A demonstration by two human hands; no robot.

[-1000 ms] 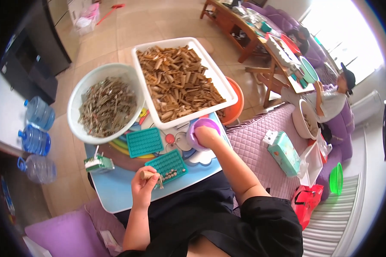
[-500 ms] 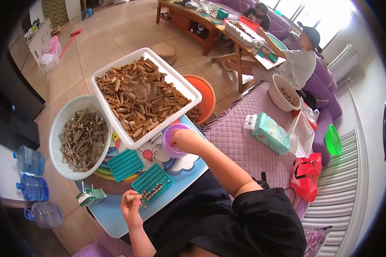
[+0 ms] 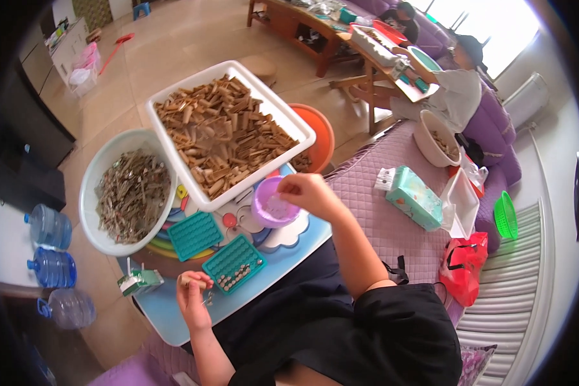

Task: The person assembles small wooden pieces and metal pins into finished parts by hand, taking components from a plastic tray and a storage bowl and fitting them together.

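My left hand (image 3: pixel 192 301) is closed on a short brown tube, like the curled pieces in the tray; a small shiny bit hangs beside its fingertips. That hand is at the near left corner of a teal ridged tray (image 3: pixel 236 249) holding several small round pale pieces at its near end. My right hand (image 3: pixel 310 194) is over the rim of a small purple bowl (image 3: pixel 264 215), fingertips pinched together; whatever they hold is too small to make out. An empty-looking second teal tray (image 3: pixel 195 235) lies beside the first. Behind it, a white tray (image 3: pixel 164 138) is full of brown curled pieces (image 3: pixel 228 128).
A pale round basin (image 3: pixel 93 222) of thin clear-looking strips stands left of the blue table (image 3: pixel 174 321). An orange basin (image 3: pixel 321 138) is behind the white tray. A green carton (image 3: pixel 141 281) sits at the table's left edge. Another person (image 3: pixel 453 93) sits at a far table.
My right hand has lifted from inside the purple bowl to just above its rim. My left hand has turned slightly with the tube, staying beside the teal tray. The whole view has shifted a little.
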